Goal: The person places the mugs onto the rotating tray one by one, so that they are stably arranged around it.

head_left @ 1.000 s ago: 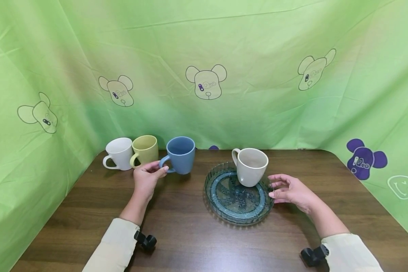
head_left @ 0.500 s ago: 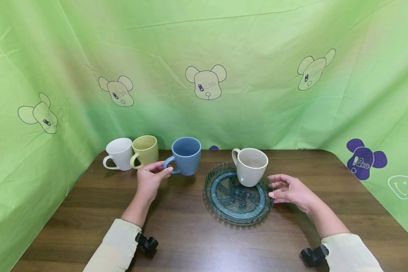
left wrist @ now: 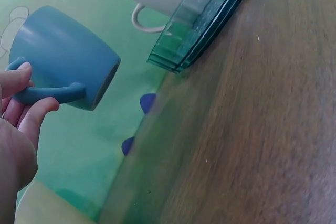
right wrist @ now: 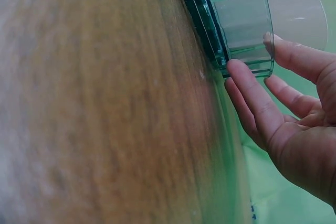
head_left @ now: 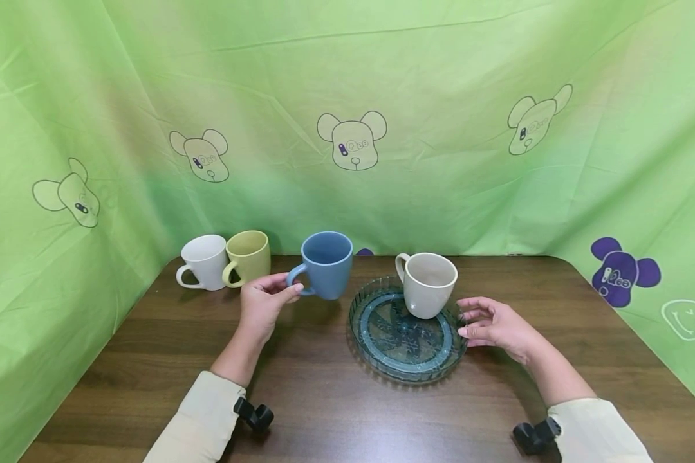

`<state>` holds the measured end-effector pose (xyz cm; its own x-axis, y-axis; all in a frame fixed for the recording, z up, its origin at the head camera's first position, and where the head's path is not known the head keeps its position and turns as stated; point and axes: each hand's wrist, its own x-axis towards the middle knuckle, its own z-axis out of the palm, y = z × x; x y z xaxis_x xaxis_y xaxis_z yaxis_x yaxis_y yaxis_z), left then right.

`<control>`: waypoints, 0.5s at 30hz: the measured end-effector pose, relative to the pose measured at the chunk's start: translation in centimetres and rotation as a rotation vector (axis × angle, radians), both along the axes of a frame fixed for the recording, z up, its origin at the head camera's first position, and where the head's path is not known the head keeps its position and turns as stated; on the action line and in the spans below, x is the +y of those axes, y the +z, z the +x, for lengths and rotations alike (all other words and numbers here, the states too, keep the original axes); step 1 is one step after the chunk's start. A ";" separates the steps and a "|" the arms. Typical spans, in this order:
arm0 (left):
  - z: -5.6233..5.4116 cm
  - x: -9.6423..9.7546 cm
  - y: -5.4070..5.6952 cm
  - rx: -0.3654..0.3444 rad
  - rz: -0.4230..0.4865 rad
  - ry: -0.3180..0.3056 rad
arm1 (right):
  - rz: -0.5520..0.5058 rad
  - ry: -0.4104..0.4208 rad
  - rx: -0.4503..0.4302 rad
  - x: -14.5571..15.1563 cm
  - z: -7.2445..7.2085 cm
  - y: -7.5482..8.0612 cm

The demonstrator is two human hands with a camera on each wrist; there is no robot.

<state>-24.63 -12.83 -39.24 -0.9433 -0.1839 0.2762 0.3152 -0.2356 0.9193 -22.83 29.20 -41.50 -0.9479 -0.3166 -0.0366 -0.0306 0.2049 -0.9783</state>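
Blue mug (head_left: 328,267) is being held just above the surface (head_left: 324,418), near its far edge, between the yellow-green mug (head_left: 253,254) and the transparent dish (head_left: 408,375). Against its position of a second ago, the blue mug is being found shifted toward the right edge, its gap to the dish being narrowed and its gap to the yellow-green mug being widened. A carry toward the dish is being inferred, the mug being held short of it at present. The handle (left wrist: 59,93) is being pinched between thumb and fingers of the left hand (head_left: 264,305). The dish wall is being touched by the nearly straight fingers of the right hand (head_left: 497,328), whose place is being kept unchanged; the hands are being held well apart. The off-white mug (head_left: 428,289) is being carried upright in the dish, toward its far right side. Four mugs are being counted: one blue, one yellow-green, one off-white and one white, the white mug (head_left: 208,263) being seen at the far left corner. One dish, two hands and two black wrist devices (head_left: 260,418) (head_left: 535,438) are being recorded.
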 end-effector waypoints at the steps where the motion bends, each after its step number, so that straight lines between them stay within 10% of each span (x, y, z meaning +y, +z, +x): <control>1: 0.1 0.1 0.1 -0.002 0.003 -0.002 | -0.003 0.001 0.001 0.0 0.0 0.0; 15: 0.9 1.6 0.6 -0.012 -0.064 -0.056 | -0.008 0.006 0.005 0.0 -0.1 -0.2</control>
<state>-23.71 -11.21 -38.69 -0.9549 -0.1127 0.2746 0.2922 -0.1931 0.9367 -22.92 29.24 -41.71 -0.9461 -0.3226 -0.0292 -0.0370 0.1972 -0.9797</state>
